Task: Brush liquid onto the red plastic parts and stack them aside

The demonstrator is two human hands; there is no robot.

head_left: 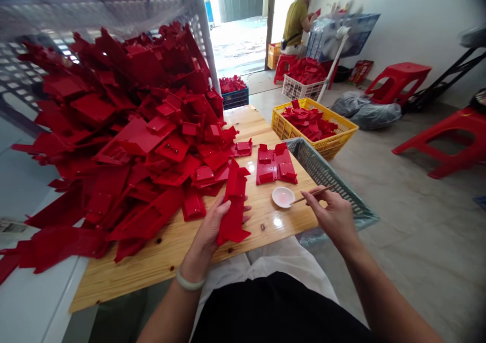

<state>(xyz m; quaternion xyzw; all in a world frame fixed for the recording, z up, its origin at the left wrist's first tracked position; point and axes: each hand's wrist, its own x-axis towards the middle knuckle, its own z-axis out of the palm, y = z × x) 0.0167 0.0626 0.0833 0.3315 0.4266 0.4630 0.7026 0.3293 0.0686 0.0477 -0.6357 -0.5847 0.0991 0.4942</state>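
My left hand (212, 225) is closed around a red plastic part (234, 201) with upturned flaps, held tilted over the near edge of the wooden table. Between the thumb and fingers of my right hand (334, 212) is a thin wooden stick (304, 198). The stick's tip is at the rim of a small white dish (283, 196), which has a pale pinkish liquid in it. Behind the dish, two red plastic parts (276, 164) lie side by side on the wood. To the left, a large pile of similar red parts (129, 145) spills out of a tipped grey crate.
The grey crate (203, 19) stands at the back left of the wooden table (152, 262). Right of the table are a green crate (341, 191) and a yellow crate (315, 143) of red parts. Red stools (402, 75) stand farther right. A person (298, 16) works at the back.
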